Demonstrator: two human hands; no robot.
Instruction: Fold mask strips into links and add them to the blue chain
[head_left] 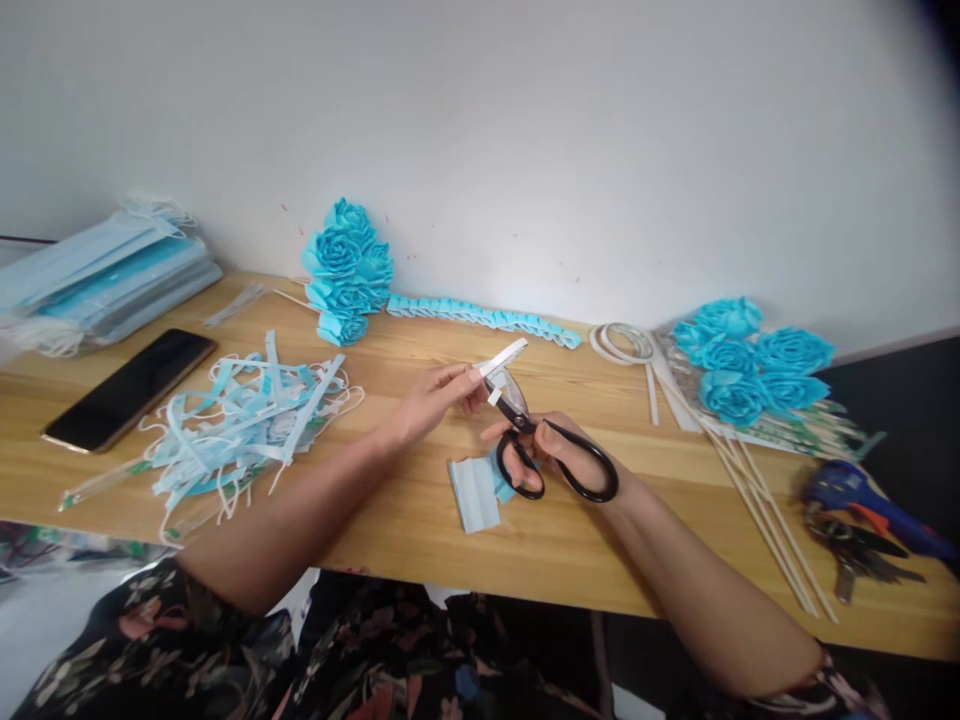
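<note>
My left hand (435,398) pinches a short white strip (504,357) and holds it up above the wooden table (420,520). My right hand (559,455) grips black-handled scissors (551,450), fingers through the loops, with the blades at the strip. A small folded piece of blue mask fabric (474,493) lies on the table just below the scissors.
Left: a pile of cut mask strips (240,420), a dark phone (129,388) and a stack of blue masks (105,275). At the wall: blue fabric roses (346,270) and a pleated blue band (480,315). Right: tape roll (622,342), more roses (750,362) on sticks, glue gun (862,495), keys (855,560).
</note>
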